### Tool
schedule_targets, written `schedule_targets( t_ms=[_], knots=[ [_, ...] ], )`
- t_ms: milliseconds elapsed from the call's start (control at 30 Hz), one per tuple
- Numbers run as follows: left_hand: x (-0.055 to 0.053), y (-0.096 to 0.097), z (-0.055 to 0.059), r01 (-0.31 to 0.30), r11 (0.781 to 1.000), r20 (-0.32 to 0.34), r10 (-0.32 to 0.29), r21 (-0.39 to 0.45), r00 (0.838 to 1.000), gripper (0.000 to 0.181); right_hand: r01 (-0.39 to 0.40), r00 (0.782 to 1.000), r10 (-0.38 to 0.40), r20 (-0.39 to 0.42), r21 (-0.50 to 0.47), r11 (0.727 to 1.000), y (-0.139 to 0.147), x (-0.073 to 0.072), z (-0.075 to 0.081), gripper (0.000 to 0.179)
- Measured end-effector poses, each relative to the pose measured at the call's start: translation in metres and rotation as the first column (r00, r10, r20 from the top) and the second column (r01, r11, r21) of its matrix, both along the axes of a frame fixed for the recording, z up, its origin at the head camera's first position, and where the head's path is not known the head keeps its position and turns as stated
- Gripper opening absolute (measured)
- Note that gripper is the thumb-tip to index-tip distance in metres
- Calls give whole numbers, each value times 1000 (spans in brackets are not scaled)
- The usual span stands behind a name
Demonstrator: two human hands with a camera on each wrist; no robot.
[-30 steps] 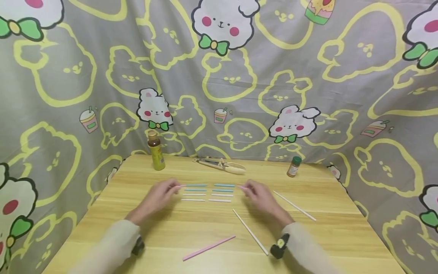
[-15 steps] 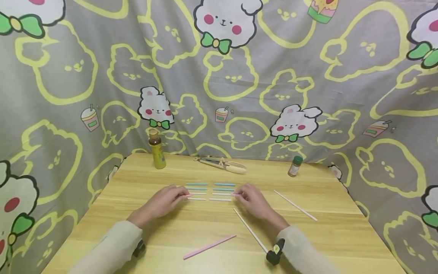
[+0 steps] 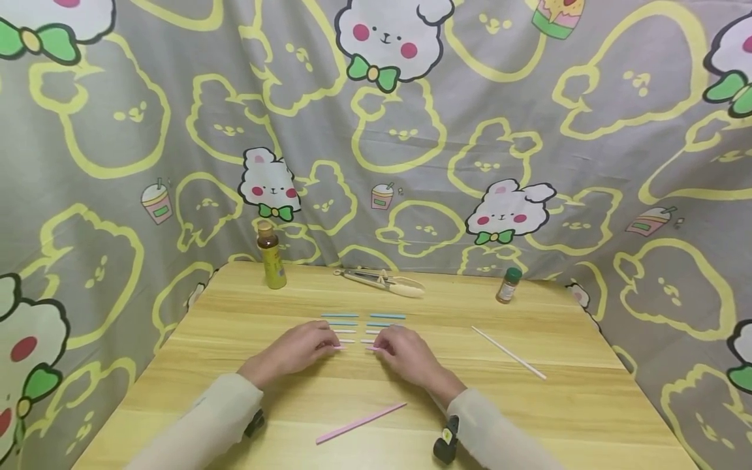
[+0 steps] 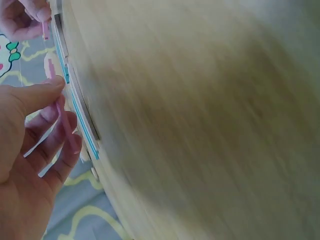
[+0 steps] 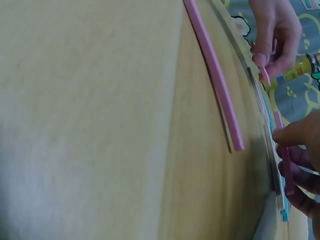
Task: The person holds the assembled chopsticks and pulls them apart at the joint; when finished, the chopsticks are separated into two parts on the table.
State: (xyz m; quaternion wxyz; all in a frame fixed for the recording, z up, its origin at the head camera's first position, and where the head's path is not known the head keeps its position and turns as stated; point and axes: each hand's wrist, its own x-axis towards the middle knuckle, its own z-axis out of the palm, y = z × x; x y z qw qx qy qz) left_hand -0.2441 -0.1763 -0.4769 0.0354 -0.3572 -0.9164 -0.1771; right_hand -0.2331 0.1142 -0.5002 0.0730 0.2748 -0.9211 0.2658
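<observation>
My left hand [image 3: 308, 346] pinches a short pink stick [image 4: 62, 117] between thumb and fingers, close over the table in front of the left column of sticks. Facing it, my right hand [image 3: 405, 352] pinches another short pink stick [image 5: 285, 165] by the right column. Both columns hold short sticks laid side to side: blue sticks [image 3: 388, 316] at the back, white sticks [image 3: 345, 331] nearer me. The hands partly cover the outer ends of these rows. A long pink stick [image 3: 361, 423] lies slantwise nearer the table's front.
A long white stick [image 3: 508, 352] lies on the wooden table [image 3: 564, 418] to the right. Along the back edge stand a yellow bottle [image 3: 273, 264] and a green-capped jar [image 3: 508, 286], with tongs [image 3: 382, 282] lying between them. A patterned curtain [image 3: 411, 150] hangs behind.
Both hands have come nearer me and closer together, carrying the pink sticks from beside the blue rows to in front of the white ones. My right forearm now hides a second long white stick.
</observation>
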Motion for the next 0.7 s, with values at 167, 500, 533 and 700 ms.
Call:
schedule_targets(
  t_ms=[167,500,533,700],
  knots=[
    [-2,5,-3,20,1000,2,-20,-23,1000,4,21,999,-20,-27,70,997,-6,0,-3,3],
    [-6,12,-6,0,998,11,0,-58,1000,6,23,996,-16,-83,83,996,-11,-1,-7,5],
    [-6,13,-6,-1,998,11,1,-60,1000,5,27,996,-20,-81,87,996,-12,-1,-7,4],
    [-7,15,-7,-9,998,17,11,-67,1000,5,34,997,-27,-70,96,995,-13,-1,-8,4]
  ],
)
